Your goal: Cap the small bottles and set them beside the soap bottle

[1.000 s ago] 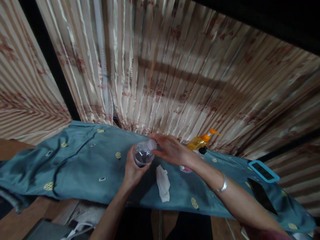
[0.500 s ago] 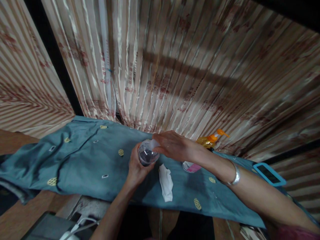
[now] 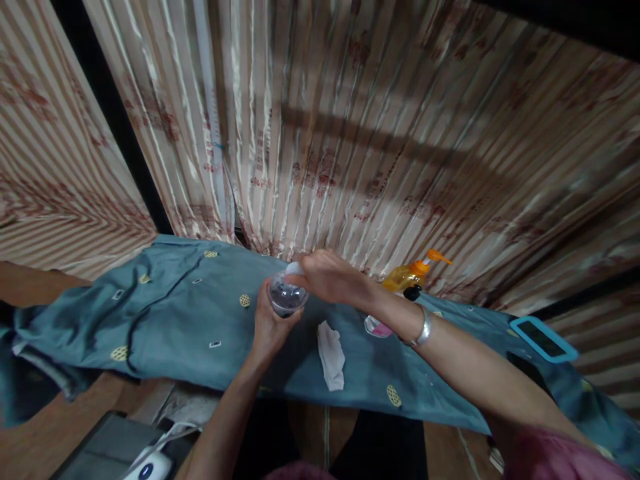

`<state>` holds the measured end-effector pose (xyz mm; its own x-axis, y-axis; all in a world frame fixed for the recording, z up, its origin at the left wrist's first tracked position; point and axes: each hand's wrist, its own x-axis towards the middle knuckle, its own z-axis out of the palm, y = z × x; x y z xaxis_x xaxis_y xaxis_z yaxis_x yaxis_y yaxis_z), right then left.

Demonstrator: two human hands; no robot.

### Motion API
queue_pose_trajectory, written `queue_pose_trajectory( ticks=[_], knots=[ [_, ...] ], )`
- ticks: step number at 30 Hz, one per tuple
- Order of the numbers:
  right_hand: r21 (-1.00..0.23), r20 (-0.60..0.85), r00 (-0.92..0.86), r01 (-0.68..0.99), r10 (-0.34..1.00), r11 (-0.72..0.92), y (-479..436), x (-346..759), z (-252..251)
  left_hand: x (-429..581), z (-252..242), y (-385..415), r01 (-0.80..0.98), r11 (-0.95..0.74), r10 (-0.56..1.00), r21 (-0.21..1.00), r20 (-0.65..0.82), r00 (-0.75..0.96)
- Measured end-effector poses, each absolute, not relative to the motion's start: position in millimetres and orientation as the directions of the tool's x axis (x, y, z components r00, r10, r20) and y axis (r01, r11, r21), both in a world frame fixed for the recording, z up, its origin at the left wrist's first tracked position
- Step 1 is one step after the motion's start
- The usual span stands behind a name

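Note:
My left hand (image 3: 271,325) is wrapped round a clear, rounded container (image 3: 287,297), holding it over the cloth-covered table. The container looks dark inside, with bright reflections on its top. My right hand (image 3: 323,275) reaches across from the right, its fingers closed on a small white piece (image 3: 294,269) at the container's upper rim. Whether that piece is tissue or plastic I cannot make out. A crumpled white tissue (image 3: 331,355) lies just right of my left hand. Beyond my right forearm is a pink and white item (image 3: 379,327), partly hidden by the arm.
A yellow pump bottle (image 3: 404,277) with an orange top stands at the back right, beside a small black object (image 3: 413,292). A blue-framed tablet (image 3: 544,339) lies at the right end. The patterned teal cloth (image 3: 185,327) ends against a striped curtain (image 3: 320,147).
The container and both hands have shifted slightly left and up in the view. My right hand has turned at the rim, still gripping the white piece. The camera view has moved a little.

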<state>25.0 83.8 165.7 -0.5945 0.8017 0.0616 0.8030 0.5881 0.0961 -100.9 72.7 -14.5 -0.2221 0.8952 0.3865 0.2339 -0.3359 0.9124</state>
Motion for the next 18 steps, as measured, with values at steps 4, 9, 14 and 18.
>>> queue_pose_trajectory(
  ticks=[4, 9, 14, 18],
  knots=[
    [-0.194, 0.159, -0.515, 0.82, 0.842, 0.538, 87, 38, 135, -109, -13, 79, 0.206, -0.299, 0.902, 0.932, 0.346, -0.259],
    [-0.443, 0.3, -0.139, 0.856, 0.944, 0.267, 37, 70, 15, -129, -6, 85, 0.186, -0.226, 0.902, 0.956, 0.277, -0.331],
    [-0.472, 0.261, 0.015, 0.874, 0.965, 0.114, -24, 78, -101, -150, -3, 87, 0.221, -0.226, 0.886, 0.949, 0.295, -0.359],
    [-0.636, 0.313, -0.027, 0.737, 0.949, 0.231, -7, 62, -89, -152, -8, 81, 0.266, -0.23, 0.887, 0.936, 0.314, -0.339]
  ],
)
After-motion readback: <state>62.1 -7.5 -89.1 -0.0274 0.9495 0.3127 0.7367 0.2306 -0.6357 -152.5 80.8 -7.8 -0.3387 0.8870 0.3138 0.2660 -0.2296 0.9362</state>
